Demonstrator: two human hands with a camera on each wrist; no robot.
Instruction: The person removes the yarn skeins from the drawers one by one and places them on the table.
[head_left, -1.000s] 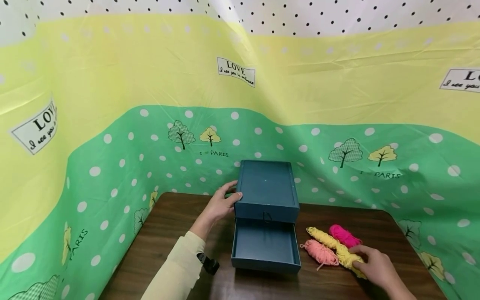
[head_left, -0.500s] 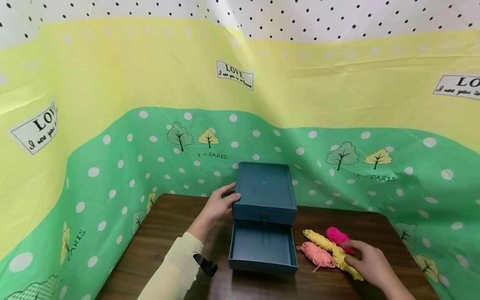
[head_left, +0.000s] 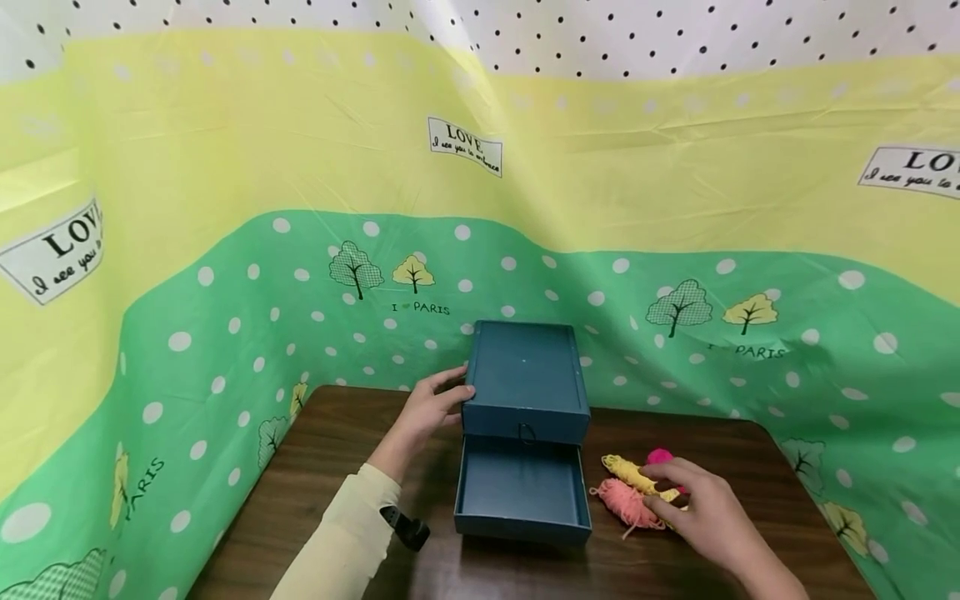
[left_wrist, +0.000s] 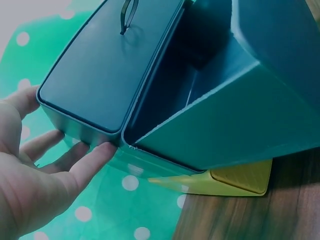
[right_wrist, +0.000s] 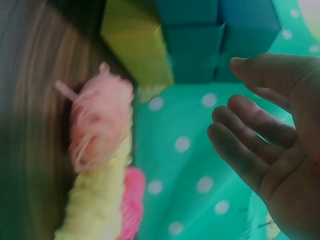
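Note:
A dark blue drawer unit (head_left: 525, 367) stands at the table's back, its lower drawer (head_left: 521, 528) pulled out with bare floor showing inside. My left hand (head_left: 423, 412) rests against the unit's left side, thumb near the top front corner; in the left wrist view the fingertips (left_wrist: 106, 150) touch that side. To the right lie skeins of yarn: salmon pink (right_wrist: 100, 120), yellow (right_wrist: 95, 202) and magenta (right_wrist: 133, 200). Over them hovers my right hand (head_left: 705, 508), hiding part of the yellow and magenta skeins. The right wrist view shows a gap between its thumb and relaxed fingers, nothing held.
Beneath the blue unit sits a yellow box (right_wrist: 137, 42). A black loop pull (left_wrist: 129, 17) hangs on the upper drawer's front. The brown wooden table (head_left: 330, 467) meets a green and yellow printed curtain (head_left: 375, 167) behind and at both sides.
My right hand has moved left, from the near end of the yellow skein to above the yarn beside the salmon one. My left hand stays on the unit; the head view has shifted slightly.

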